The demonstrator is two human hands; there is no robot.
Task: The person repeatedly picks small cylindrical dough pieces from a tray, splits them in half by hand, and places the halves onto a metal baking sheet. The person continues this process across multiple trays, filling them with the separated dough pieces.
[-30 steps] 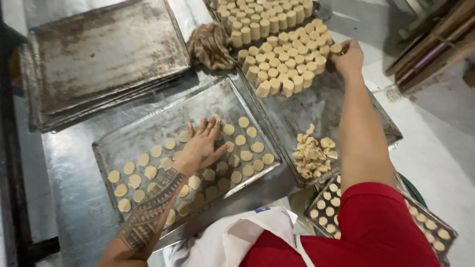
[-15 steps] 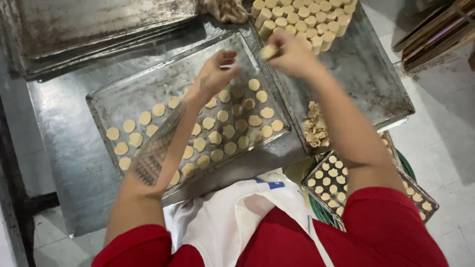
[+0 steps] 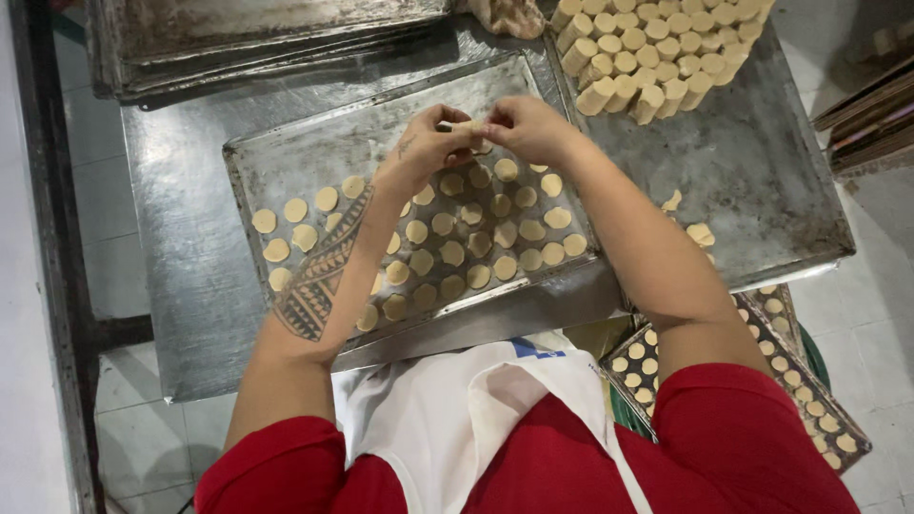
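Hands, left hand (image 3: 424, 152) and right hand (image 3: 526, 128), pinch one pale dough cylinder (image 3: 464, 127) between them (long axis sideways) above the grey metal baking tray (image 3: 286, 157).

Steel worktable (image 3: 181, 286), pale tiled floor (image 3: 876, 333), dark frame (image 3: 57, 238) at left, even light

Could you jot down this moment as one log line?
left hand + right hand: together pinching dough piece | above baking tray of dough discs | dough cylinders behind
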